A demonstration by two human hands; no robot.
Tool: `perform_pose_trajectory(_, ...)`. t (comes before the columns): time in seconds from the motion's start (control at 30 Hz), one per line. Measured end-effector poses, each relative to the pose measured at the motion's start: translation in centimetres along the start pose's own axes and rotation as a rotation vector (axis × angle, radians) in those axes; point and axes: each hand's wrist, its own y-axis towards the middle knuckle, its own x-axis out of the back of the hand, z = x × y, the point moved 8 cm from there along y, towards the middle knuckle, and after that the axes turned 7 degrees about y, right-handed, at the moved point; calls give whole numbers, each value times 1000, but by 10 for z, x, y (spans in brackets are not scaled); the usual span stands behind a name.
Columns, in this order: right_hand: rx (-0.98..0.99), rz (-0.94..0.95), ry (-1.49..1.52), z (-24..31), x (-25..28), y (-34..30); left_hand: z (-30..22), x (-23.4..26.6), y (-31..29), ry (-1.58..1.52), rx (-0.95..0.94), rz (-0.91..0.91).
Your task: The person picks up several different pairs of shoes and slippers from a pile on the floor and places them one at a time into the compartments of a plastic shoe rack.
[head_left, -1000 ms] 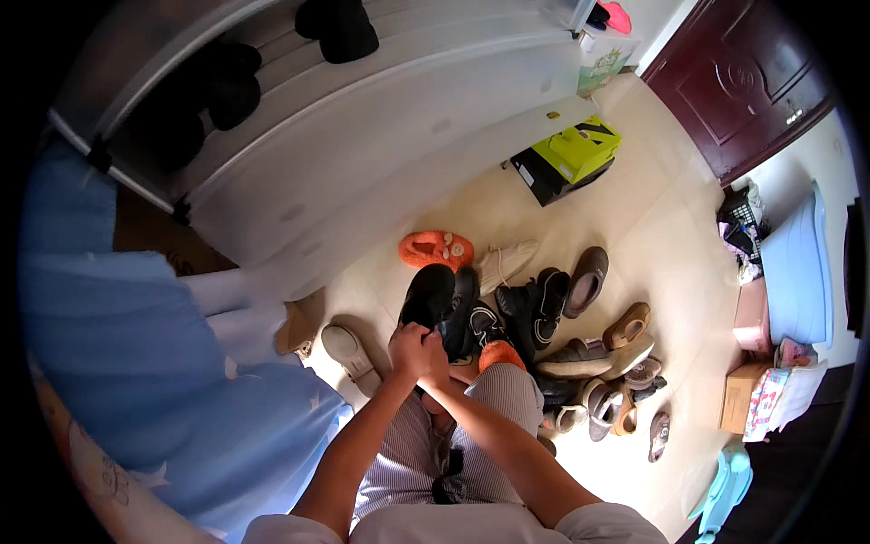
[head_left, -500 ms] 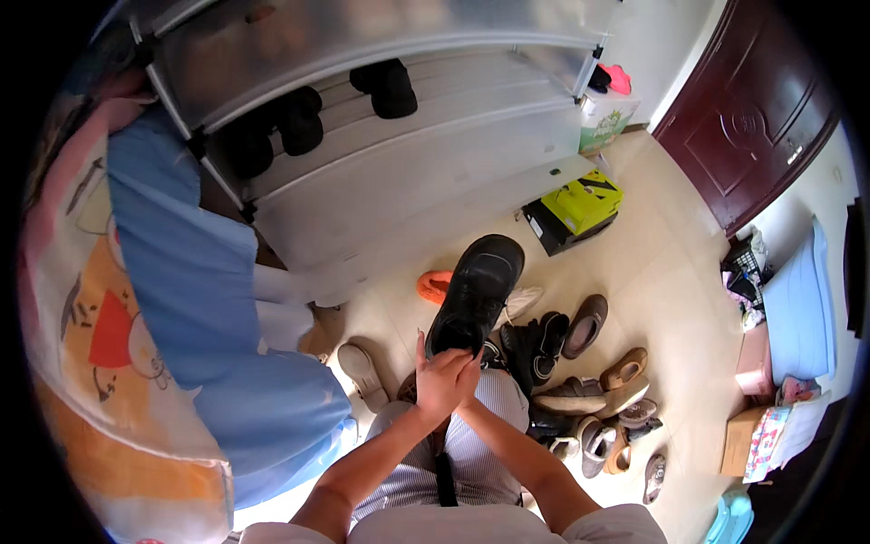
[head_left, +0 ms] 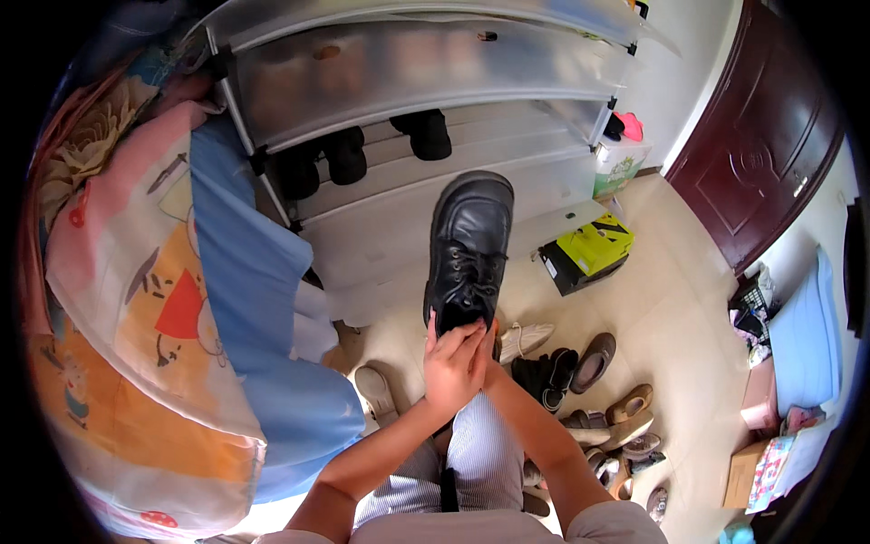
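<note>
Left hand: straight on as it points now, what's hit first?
The black lace-up shoe: the left hand has its fingers at the shoe's opening. Beyond, probably the shoe rack, but depth is unclear.

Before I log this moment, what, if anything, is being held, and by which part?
A black laced shoe, held at its heel end beside the opening; the left hand overlaps the right hand.

Shoe (head_left: pixel 469 222) before rack (head_left: pixel 435 80), box (head_left: pixel 594 247) at right
</note>
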Motion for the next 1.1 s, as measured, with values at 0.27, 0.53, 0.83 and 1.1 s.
perform_pose_trajectory(0.27, 209, 87, -39, 23, -7, 107, 43, 16, 75, 63, -56, -70)
perform_pose_trajectory(0.53, 191, 230, -326, 7, -25, 186, 114, -3, 146, -90, -106, -119)
perform_pose_trajectory(0.83, 263, 164, -466, -2, -26, 212, 129, -24, 150, 82, -164, 17)
perform_pose_trajectory(1.1, 184, -53, -209, 20, -20, 204, 182, -38, 128, -158, 195, -38)
